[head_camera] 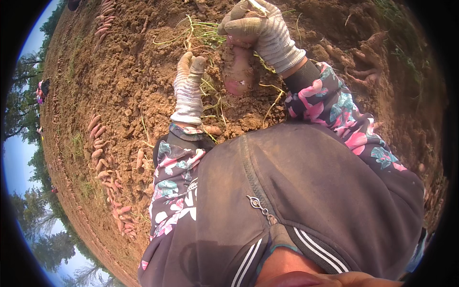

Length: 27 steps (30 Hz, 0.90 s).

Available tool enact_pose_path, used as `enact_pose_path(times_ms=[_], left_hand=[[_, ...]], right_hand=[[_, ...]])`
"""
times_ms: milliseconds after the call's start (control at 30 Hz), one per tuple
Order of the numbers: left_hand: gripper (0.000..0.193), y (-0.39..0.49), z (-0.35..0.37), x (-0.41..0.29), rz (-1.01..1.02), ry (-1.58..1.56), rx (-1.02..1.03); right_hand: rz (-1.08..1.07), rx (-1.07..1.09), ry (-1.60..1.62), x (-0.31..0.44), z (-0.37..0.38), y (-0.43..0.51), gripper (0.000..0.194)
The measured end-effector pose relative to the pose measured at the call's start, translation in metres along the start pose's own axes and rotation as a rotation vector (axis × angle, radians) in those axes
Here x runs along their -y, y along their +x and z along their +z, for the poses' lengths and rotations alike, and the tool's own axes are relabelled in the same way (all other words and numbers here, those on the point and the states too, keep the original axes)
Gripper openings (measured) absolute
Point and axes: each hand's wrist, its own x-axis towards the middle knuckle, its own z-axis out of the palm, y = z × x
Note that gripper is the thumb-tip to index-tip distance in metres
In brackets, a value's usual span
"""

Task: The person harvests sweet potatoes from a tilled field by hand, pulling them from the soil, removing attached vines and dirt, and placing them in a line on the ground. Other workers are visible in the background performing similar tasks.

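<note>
My right hand (pixel 263 36), in a soiled striped knit glove, is curled around the upper end of a large pink sweet potato (pixel 238 71). Soil clings to its skin, and a pale stem (pixel 257 6) sticks out above my fingers. To the left is my left hand (pixel 189 88), gloved alike, with its fingertips at the lower end of a cut vine stem (pixel 189 36). Whether they pinch the stem is not clear. Green vine stalks (pixel 209 30) spread between the hands. A smaller root (pixel 212 130) lies in the soil close to my left cuff.
Loose, clumpy brown soil (pixel 125 79) surrounds me. Rows of dug sweet potatoes (pixel 104 25) and a heap (pixel 123 219) lie to the left. More soil-covered roots (pixel 362 66) lie at the right. Far left, a person (pixel 41 91) is in the field before trees (pixel 21 100).
</note>
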Motion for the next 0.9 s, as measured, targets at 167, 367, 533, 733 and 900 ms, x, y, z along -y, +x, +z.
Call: enact_pose_path(times_ms=[167,367,533,733,900], left_hand=[[0.093,-0.019,0.035,-0.004,0.217,0.038,0.279],[0.042,-0.014,0.035,-0.003,0.121,-0.148,0.111],[0.044,-0.004,0.007,-0.011,-0.121,-0.413,0.018],[0.12,-0.009,-0.017,-0.008,0.04,-0.062,0.016],[0.104,-0.039,0.018,-0.008,-0.158,-0.163,0.413]], right_hand=[[-0.234,0.131,-0.132,-0.034,-0.011,0.006,0.03],[0.069,0.132,0.065,-0.037,0.004,-0.008,0.034],[-0.19,0.104,-0.336,-0.001,0.014,-0.007,0.013],[-0.106,-0.011,-0.005,-0.014,-0.013,0.017,0.011],[-0.117,-0.097,-0.022,-0.02,-0.018,0.023,0.006]])
